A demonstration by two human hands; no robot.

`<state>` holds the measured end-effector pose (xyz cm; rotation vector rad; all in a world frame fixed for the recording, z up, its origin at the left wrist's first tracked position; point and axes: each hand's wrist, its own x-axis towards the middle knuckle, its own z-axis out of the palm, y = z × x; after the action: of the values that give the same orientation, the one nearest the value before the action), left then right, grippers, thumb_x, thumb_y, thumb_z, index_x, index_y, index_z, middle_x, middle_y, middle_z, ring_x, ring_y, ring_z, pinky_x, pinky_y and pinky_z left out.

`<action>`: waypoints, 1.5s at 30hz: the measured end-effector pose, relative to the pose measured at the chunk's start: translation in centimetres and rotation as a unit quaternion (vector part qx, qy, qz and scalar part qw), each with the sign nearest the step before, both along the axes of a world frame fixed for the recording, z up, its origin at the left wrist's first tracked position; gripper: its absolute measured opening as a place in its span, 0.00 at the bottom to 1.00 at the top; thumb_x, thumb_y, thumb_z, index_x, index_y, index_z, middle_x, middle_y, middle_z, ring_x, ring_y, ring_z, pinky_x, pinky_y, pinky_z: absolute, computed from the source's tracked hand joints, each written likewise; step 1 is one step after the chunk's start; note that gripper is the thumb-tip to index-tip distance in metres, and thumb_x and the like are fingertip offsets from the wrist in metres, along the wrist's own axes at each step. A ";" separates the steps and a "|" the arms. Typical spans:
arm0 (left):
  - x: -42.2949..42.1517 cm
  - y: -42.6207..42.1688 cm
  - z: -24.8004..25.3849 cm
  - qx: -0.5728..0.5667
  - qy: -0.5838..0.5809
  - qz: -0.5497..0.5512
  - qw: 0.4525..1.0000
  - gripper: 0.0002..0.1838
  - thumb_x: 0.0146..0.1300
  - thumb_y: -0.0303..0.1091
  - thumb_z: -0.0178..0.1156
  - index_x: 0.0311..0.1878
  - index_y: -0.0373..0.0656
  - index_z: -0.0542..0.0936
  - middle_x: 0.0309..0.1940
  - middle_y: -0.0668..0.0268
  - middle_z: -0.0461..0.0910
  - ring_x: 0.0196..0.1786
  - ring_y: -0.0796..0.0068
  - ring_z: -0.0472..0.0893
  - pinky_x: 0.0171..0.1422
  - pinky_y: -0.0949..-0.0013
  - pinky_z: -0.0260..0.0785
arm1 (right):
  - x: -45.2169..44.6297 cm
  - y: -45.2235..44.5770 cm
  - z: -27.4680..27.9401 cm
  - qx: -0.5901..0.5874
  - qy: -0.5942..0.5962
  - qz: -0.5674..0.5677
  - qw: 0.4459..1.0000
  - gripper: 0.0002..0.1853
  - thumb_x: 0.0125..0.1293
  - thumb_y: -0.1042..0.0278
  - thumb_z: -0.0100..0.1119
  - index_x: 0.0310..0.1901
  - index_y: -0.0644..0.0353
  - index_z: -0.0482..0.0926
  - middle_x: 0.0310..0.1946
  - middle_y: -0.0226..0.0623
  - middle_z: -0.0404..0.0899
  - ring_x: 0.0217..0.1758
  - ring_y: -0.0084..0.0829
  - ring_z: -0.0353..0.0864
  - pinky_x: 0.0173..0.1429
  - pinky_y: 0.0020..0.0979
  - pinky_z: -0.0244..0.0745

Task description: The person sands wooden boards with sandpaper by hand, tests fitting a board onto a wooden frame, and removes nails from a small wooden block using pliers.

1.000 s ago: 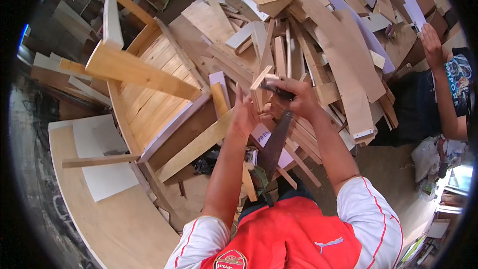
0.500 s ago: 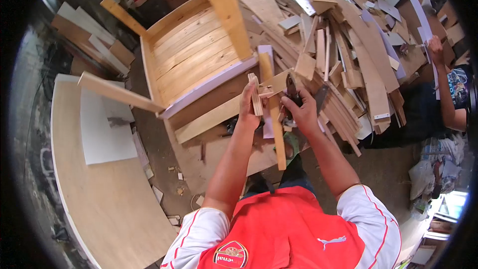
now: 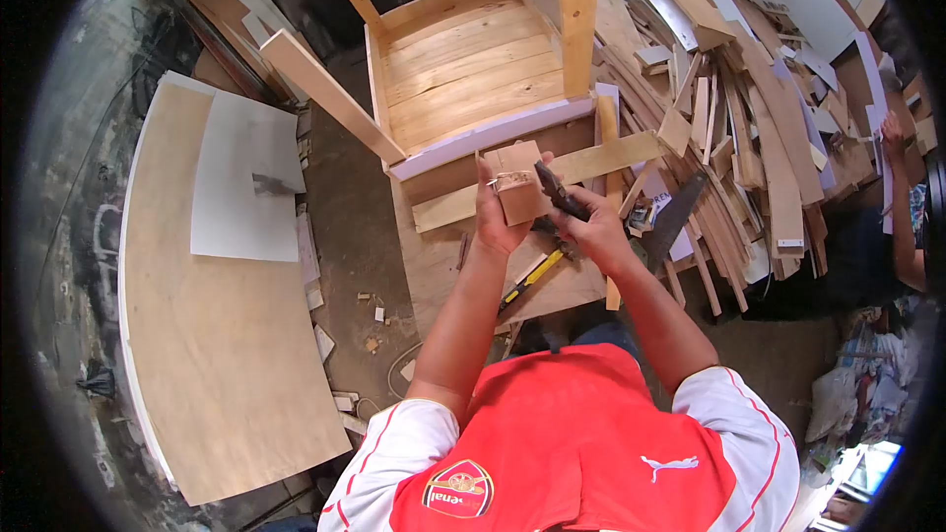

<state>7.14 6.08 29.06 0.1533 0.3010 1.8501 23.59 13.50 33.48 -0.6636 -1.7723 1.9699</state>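
Observation:
My left hand (image 3: 501, 221) is closed around a small wooden block (image 3: 522, 199), with a broad face turned up. A pale, rough band crosses the block near its upper part. My right hand (image 3: 591, 227) grips dark pliers (image 3: 558, 193), their tip close to the block's right side. I cannot tell whether the tip touches it. Below the hands, a yellow and black utility knife (image 3: 532, 281) lies on a wooden board (image 3: 572, 294). A hand saw (image 3: 678, 219) with a dark blade rests just right of my right hand.
An upturned wooden table frame (image 3: 473, 59) with upright legs stands ahead. Wood offcuts (image 3: 734, 128) are heaped at the right. A curved plywood panel (image 3: 227, 365) with a white sheet (image 3: 241, 177) lies at the left. Another person's hand (image 3: 894, 136) shows at far right.
The block has been turned so its broad face shows instead of its edge. The view has shifted, and the yellow and black utility knife has come into sight.

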 end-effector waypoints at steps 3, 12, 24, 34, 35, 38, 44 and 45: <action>-0.5 0.3 -0.3 0.038 0.040 0.038 0.998 0.40 0.73 0.65 0.45 0.77 0.44 0.62 0.73 0.50 0.69 0.63 0.40 0.78 0.63 0.38 0.76 | -0.2 -0.2 0.1 -0.013 -0.038 0.039 0.998 0.15 0.74 0.62 0.61 0.54 0.64 0.79 0.33 0.26 0.80 0.33 0.18 0.78 0.38 0.24 0.73; -1.8 0.5 2.1 -0.103 0.192 0.122 0.968 0.32 0.71 0.47 0.47 0.73 0.38 0.66 0.68 0.55 0.75 0.62 0.54 0.81 0.62 0.51 0.78 | -1.0 2.1 0.6 -0.043 -0.009 0.151 0.988 0.19 0.79 0.59 0.53 0.62 0.64 0.72 0.45 0.36 0.83 0.47 0.25 0.84 0.53 0.30 0.78; -5.8 -6.1 -0.6 -0.183 0.182 0.278 0.926 0.26 0.69 0.39 0.50 0.65 0.33 0.73 0.55 0.50 0.82 0.56 0.57 0.82 0.65 0.57 0.74 | -4.8 -7.0 0.1 -0.109 -0.002 0.245 0.964 0.23 0.80 0.59 0.52 0.68 0.63 0.67 0.51 0.37 0.82 0.56 0.26 0.81 0.61 0.32 0.76; -12.1 -20.8 -0.4 -0.179 0.211 0.280 0.919 0.20 0.67 0.29 0.57 0.62 0.38 0.76 0.48 0.60 0.83 0.46 0.72 0.83 0.48 0.69 0.77 | -12.6 -23.0 -0.9 -0.094 0.013 0.180 0.979 0.24 0.80 0.53 0.50 0.68 0.61 0.68 0.51 0.39 0.83 0.52 0.30 0.84 0.55 0.35 0.79; -12.7 -22.5 -0.7 -0.191 0.205 0.277 0.919 0.19 0.67 0.29 0.57 0.60 0.38 0.76 0.46 0.62 0.83 0.45 0.72 0.83 0.47 0.69 0.77 | -13.3 -24.7 -0.8 -0.099 0.011 0.179 0.979 0.25 0.80 0.51 0.50 0.69 0.60 0.67 0.52 0.42 0.83 0.54 0.33 0.85 0.57 0.38 0.80; -15.0 -27.4 -1.1 -0.228 0.200 0.269 0.914 0.15 0.66 0.29 0.59 0.56 0.40 0.77 0.41 0.65 0.81 0.40 0.74 0.82 0.42 0.69 0.77 | -15.3 -29.9 -1.0 -0.145 0.020 0.173 0.974 0.28 0.79 0.48 0.52 0.70 0.60 0.67 0.51 0.43 0.83 0.51 0.34 0.86 0.55 0.36 0.82; -17.6 -33.5 -0.5 -0.233 0.236 0.258 0.907 0.15 0.65 0.30 0.59 0.55 0.40 0.77 0.40 0.65 0.80 0.36 0.74 0.81 0.38 0.69 0.76 | -18.2 -36.8 -1.1 -0.209 0.017 0.141 0.968 0.20 0.79 0.52 0.52 0.58 0.61 0.73 0.42 0.38 0.83 0.41 0.29 0.84 0.44 0.33 0.82; -17.9 -34.0 -0.6 -0.243 0.250 0.256 0.902 0.17 0.65 0.30 0.59 0.56 0.38 0.78 0.41 0.63 0.81 0.39 0.72 0.82 0.41 0.68 0.77 | -18.6 -37.4 -0.7 -0.212 0.011 0.132 0.968 0.17 0.80 0.54 0.51 0.54 0.61 0.75 0.40 0.36 0.82 0.38 0.28 0.84 0.42 0.32 0.81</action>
<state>-10.76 -27.94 28.44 0.2149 1.2496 2.1636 4.98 -23.91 32.79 -0.5509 -1.4957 2.5656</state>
